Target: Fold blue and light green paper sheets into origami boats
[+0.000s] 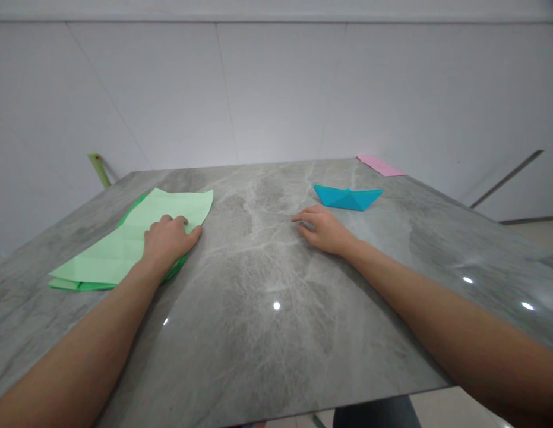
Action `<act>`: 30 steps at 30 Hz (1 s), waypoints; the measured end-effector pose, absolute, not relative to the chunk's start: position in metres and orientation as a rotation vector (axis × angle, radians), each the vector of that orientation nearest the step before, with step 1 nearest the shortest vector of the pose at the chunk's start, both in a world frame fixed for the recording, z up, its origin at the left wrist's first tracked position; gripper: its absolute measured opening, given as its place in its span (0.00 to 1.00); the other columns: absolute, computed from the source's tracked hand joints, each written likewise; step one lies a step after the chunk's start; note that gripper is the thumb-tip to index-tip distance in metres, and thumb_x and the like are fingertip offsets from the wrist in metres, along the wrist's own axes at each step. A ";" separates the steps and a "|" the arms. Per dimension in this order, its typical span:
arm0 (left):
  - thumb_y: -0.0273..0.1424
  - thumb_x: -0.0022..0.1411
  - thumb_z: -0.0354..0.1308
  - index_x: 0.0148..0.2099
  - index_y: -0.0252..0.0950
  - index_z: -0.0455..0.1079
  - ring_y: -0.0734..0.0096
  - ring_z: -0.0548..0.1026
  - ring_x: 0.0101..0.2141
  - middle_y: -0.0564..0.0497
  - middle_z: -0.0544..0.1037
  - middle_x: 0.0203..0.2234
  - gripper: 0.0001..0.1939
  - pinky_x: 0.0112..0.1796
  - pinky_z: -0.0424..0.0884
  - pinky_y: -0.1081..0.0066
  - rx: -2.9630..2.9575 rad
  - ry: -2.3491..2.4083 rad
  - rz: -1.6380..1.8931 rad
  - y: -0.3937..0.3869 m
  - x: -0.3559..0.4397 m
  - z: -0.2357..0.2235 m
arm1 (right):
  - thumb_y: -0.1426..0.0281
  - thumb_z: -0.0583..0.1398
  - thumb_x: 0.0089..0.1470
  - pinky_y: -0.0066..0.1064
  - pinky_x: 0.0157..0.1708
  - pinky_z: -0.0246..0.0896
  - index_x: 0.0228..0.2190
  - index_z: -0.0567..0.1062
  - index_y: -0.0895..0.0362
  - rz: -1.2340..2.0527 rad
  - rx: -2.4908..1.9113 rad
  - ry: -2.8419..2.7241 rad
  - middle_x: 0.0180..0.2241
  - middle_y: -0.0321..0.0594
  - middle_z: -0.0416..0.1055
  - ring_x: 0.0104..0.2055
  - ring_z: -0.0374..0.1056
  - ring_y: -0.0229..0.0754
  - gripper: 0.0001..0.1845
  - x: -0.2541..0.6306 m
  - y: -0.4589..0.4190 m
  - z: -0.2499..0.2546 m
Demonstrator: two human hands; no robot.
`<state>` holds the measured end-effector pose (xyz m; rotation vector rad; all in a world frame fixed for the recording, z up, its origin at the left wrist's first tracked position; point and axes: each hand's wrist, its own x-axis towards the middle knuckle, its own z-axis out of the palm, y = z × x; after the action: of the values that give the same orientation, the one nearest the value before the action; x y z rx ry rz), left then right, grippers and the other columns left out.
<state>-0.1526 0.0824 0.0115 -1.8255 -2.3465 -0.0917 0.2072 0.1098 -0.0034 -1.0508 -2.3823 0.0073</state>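
Observation:
On the left of the table lies a loose stack of creased green paper sheets [125, 244], light green on top with darker green edges beneath. My left hand [169, 241] rests on the right part of the stack, palm down, fingertips slightly bent and thumb out at the edge. To the right of the middle, my right hand [323, 229] lies on the tabletop with its fingers stretched out, holding nothing. Just beyond it sits a blue folded paper boat [347, 198], apart from the fingers.
The grey marbled table [258, 267] stands close to a white panelled wall [276, 95]. A pink sheet of paper [381, 165] lies at the far right corner. A green strip-like object [99, 169] leans past the far left corner. A dark seat [376, 413] shows below the front edge.

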 end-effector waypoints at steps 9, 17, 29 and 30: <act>0.50 0.59 0.45 0.52 0.31 0.73 0.40 0.72 0.45 0.31 0.73 0.46 0.32 0.43 0.67 0.52 -1.823 -2.341 -0.104 0.082 -0.153 0.011 | 0.75 0.58 0.53 0.43 0.50 0.63 0.40 0.80 0.59 0.026 -1.048 -2.378 0.40 0.49 0.77 0.45 0.71 0.51 0.13 0.205 0.109 -0.005; 0.51 0.59 0.45 0.52 0.31 0.73 0.38 0.72 0.45 0.30 0.73 0.45 0.33 0.42 0.68 0.51 -1.827 -2.324 -0.126 0.083 -0.155 0.009 | 0.74 0.58 0.53 0.42 0.50 0.63 0.40 0.80 0.60 0.041 -1.060 -2.381 0.39 0.49 0.77 0.46 0.71 0.50 0.13 0.203 0.108 -0.004; 0.51 0.59 0.47 0.51 0.32 0.74 0.37 0.72 0.45 0.30 0.73 0.45 0.32 0.41 0.68 0.49 -1.824 -2.330 -0.162 0.084 -0.156 0.008 | 0.74 0.59 0.54 0.42 0.50 0.62 0.39 0.80 0.59 0.027 -1.069 -2.395 0.40 0.48 0.77 0.45 0.71 0.50 0.12 0.202 0.109 -0.004; 0.51 0.59 0.47 0.51 0.32 0.74 0.37 0.72 0.45 0.30 0.73 0.45 0.32 0.41 0.69 0.49 -1.825 -2.329 -0.161 0.084 -0.156 0.008 | 0.74 0.59 0.54 0.42 0.50 0.62 0.39 0.80 0.60 0.025 -1.068 -2.394 0.40 0.49 0.77 0.45 0.71 0.50 0.12 0.202 0.109 -0.004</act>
<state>-0.1559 0.0837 0.0080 -1.8250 -2.3291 -0.1612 0.2022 0.1089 -0.0042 -1.0681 -2.3942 0.0253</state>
